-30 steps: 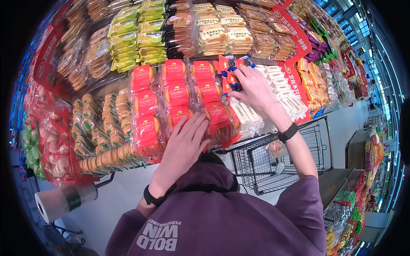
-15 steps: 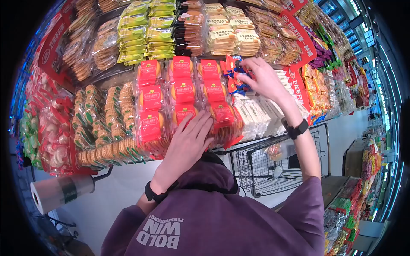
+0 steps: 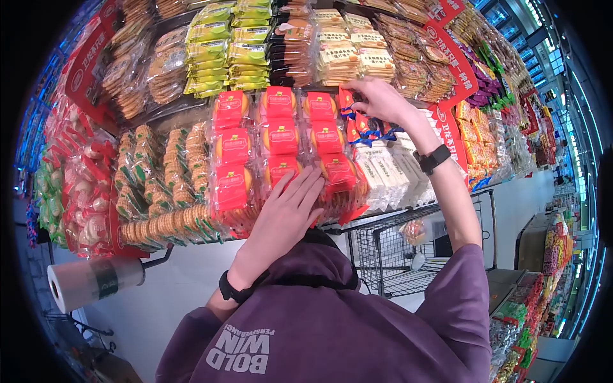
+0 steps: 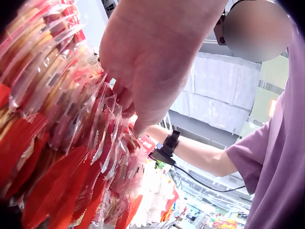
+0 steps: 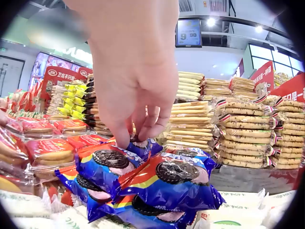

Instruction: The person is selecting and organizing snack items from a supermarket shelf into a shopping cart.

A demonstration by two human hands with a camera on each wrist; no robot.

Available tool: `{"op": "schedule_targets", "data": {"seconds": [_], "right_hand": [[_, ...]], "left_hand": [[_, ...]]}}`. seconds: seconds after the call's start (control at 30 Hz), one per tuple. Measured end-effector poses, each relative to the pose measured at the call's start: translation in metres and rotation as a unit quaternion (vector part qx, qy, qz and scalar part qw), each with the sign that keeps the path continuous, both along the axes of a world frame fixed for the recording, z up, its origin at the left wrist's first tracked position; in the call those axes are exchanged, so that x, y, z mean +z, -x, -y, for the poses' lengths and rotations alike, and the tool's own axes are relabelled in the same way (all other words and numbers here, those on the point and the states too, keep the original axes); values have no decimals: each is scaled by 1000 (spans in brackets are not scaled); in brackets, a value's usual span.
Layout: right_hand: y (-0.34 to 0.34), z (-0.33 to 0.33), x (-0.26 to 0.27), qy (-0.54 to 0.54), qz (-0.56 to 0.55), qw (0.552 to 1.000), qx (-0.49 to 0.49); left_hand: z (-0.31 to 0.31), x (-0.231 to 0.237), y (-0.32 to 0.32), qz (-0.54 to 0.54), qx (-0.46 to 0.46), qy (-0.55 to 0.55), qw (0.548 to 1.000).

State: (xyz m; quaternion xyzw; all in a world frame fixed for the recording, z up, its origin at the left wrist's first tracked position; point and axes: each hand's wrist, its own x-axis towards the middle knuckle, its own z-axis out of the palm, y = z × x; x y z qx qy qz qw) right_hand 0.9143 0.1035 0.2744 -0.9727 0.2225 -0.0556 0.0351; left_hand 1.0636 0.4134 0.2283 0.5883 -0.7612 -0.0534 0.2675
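My right hand [image 3: 383, 99] reaches to the far end of a small pile of red-and-blue sandwich cookie packets [image 5: 157, 183]. In the right wrist view, its thumb and curled fingers pinch a packet [image 5: 143, 149] at the back of the pile, which is partly hidden by other packets. The pile lies on white-wrapped snack packs [image 3: 389, 169]. My left hand [image 3: 284, 204] rests with extended fingers on the front of the red-labelled round cookie packs [image 3: 281, 137]. In the left wrist view, its fingertips are mostly hidden behind clear wrappers [image 4: 100, 129].
Green-wrapped packs [image 3: 249, 48] and stacked biscuits [image 3: 415, 60] fill the rear tier. Unlabelled round biscuits [image 3: 137, 169] lie at left. A red sign strip [image 3: 447, 48] borders the tier. A shopping cart [image 3: 399, 255] stands below the display's right side, a bag roll [image 3: 96, 281] at lower left.
My right hand has gone from fingers spread over the cookie packets to pinching at their far end. Some packets now lie nearer and farther right. The left hand stays on the red-labelled packs.
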Motion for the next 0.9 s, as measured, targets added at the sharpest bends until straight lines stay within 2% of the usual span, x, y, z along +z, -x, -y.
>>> {"op": "schedule_targets", "data": {"seconds": [0.1, 0.2, 0.23, 0.33, 0.37, 0.47, 0.5, 0.57, 0.67, 0.77, 0.87, 0.9], "right_hand": [[4, -4, 2, 5, 22, 1000, 16], [15, -8, 17, -136, 86, 984, -80], [24, -5, 16, -129, 141, 980, -57], [55, -12, 30, -65, 140, 987, -44], [65, -13, 31, -49, 113, 991, -50], [93, -18, 21, 14, 127, 992, 0], [100, -20, 20, -17, 97, 995, -26], [108, -14, 11, -32, 96, 995, -13], [109, -4, -4, -74, 91, 993, 2], [106, -3, -12, -61, 81, 995, -10], [104, -8, -8, -77, 72, 994, -9], [105, -7, -11, -80, 91, 993, 2]], "left_hand": [[0, 9, -2, -34, -15, -9, 999], [-5, 38, -13, -83, -31, -35, 995], [-7, 51, -16, -94, -26, -16, 995], [-8, 81, -34, -132, -42, -31, 990], [-4, 93, -34, -128, -33, 12, 991], [21, 116, -40, -85, -46, 21, 995], [32, 122, -36, -66, -53, 24, 996], [60, 133, -26, -28, -64, 29, 997], [116, 127, -10, 12, -124, -8, 992], [172, 91, 6, 76, -176, -22, 981], [201, 80, 31, 146, -157, -56, 975], [208, 75, 34, 166, -162, -31, 972]]}}
